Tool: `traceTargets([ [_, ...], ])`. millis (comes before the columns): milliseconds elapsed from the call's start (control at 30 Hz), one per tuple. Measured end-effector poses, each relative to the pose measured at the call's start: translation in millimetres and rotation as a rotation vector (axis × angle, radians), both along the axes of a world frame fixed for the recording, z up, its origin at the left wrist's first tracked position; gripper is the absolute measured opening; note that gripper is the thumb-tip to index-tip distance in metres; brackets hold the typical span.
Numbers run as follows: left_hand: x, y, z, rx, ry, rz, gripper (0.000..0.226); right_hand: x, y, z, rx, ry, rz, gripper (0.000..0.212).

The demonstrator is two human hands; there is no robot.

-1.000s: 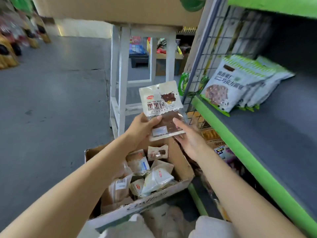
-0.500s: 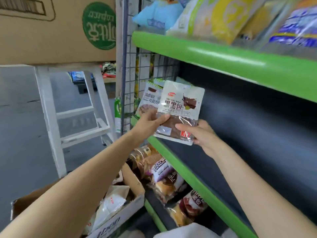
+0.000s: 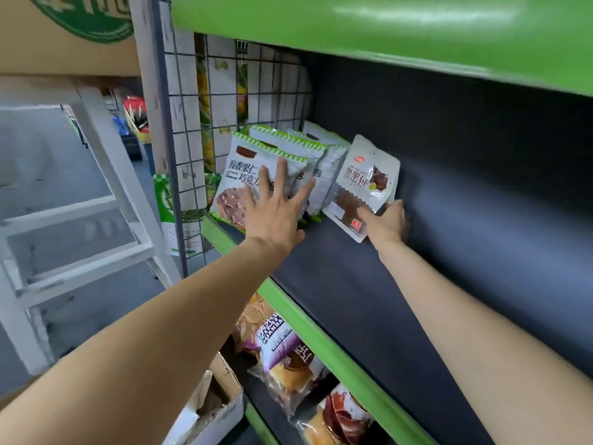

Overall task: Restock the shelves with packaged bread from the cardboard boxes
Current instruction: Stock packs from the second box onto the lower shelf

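A white packet of dark chocolate bread [image 3: 365,184] stands tilted on the dark shelf [image 3: 369,284], right beside a row of green-and-white bread packets [image 3: 256,168]. My right hand [image 3: 386,221] grips its lower right corner. My left hand [image 3: 276,207] lies flat with spread fingers against the front green-and-white packet. The cardboard box [image 3: 224,409] shows only a corner at the bottom, below the shelf.
A green shelf edge [image 3: 321,342] runs diagonally; another green shelf [image 3: 385,30] hangs overhead. A wire grid panel [image 3: 205,123] closes the shelf's left end. More bread packets [image 3: 288,358] lie on the lower shelf. A white stool [image 3: 96,200] carrying a large carton [image 3: 64,33] stands left.
Both hands carried the chocolate bread packet from above the box up into the shelf. My left hand let go of it and now presses on the green-and-white packets.
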State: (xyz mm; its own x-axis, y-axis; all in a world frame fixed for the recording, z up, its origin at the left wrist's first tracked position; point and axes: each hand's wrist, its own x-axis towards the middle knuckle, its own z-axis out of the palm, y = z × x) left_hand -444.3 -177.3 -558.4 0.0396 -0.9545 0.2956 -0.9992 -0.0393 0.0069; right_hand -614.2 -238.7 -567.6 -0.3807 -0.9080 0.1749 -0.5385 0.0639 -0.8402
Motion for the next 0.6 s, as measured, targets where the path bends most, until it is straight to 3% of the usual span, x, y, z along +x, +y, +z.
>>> traceTargets([
  [133,-5.5,-4.1,-7.5,-0.037,-0.018,0.035,0.093,-1.0,-7.3,-9.0,0.135,0.066,0.035,0.061],
  [367,-11.5,3.1,0.8,-0.054,0.066,0.036,0.081,2.9,20.8,-0.8,0.089,0.002,0.04,0.076],
  [500,-11.4,23.1,14.3,-0.053,0.195,-0.01,0.065,13.5,54.0,2.6,-0.069,-0.006,0.093,0.053],
  [600,-1.5,48.0,17.1,-0.085,0.253,-0.047,0.048,30.7,78.3,7.8,-0.042,-0.004,0.328,0.036],
])
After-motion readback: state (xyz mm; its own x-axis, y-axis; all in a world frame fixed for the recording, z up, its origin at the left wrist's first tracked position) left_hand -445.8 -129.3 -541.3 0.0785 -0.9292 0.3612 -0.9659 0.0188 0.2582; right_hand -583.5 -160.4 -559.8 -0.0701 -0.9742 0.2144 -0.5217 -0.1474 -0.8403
